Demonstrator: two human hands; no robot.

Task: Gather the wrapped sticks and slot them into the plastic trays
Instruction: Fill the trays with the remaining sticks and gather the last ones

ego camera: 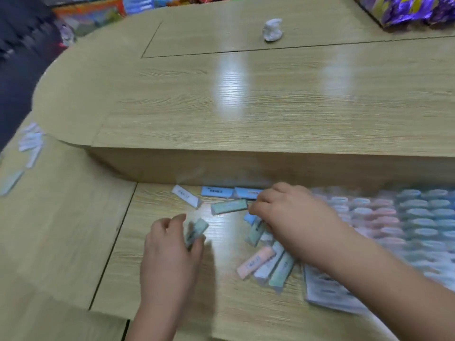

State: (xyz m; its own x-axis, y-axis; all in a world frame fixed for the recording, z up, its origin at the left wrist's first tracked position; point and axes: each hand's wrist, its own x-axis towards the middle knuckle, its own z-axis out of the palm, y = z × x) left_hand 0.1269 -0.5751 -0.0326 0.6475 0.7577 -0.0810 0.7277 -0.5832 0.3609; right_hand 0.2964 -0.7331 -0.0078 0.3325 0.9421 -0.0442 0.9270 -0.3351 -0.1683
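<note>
Head view: left of the tray [320, 193], the left hand [170, 252] gripped a green stick [197, 230]; the right hand [290, 217] clutched other sticks [256, 231].

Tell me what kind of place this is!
Probably a shop or stockroom packing spot. Bright snack packets pile up at the far edge of a big wooden table. Plastic trays already filled in rows sit at the right, beside loose wrapped sticks.
</note>
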